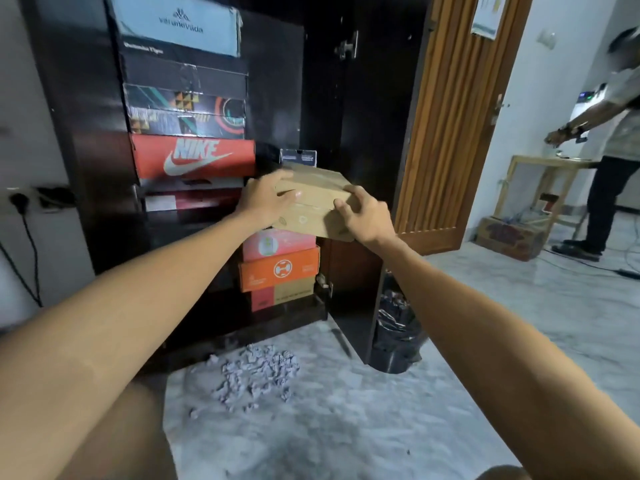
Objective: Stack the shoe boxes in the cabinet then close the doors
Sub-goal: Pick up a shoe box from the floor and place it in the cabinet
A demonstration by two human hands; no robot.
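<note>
A plain brown cardboard shoe box (pixel 311 192) is at the mouth of the dark cabinet (pixel 86 140), above a low stack: a pink box (pixel 277 242), an orange box (pixel 278 268) and a red-and-tan box (pixel 282 296). My left hand (pixel 268 199) grips the brown box's left end, and my right hand (pixel 363 214) grips its right front corner. To the left stands a taller stack with a red Nike box (pixel 194 157), a patterned box (pixel 185 110), a black box (pixel 183 69) and a light blue box (pixel 176 24) on top.
The cabinet's right door (pixel 360 237) stands open toward me. A black bin with a bag (pixel 394 334) sits behind it. A wooden room door (pixel 450 116) is open at right. Another person (pixel 609 161) stands by a wooden table (pixel 540 181). Grey crumbs (pixel 256 375) lie on the floor.
</note>
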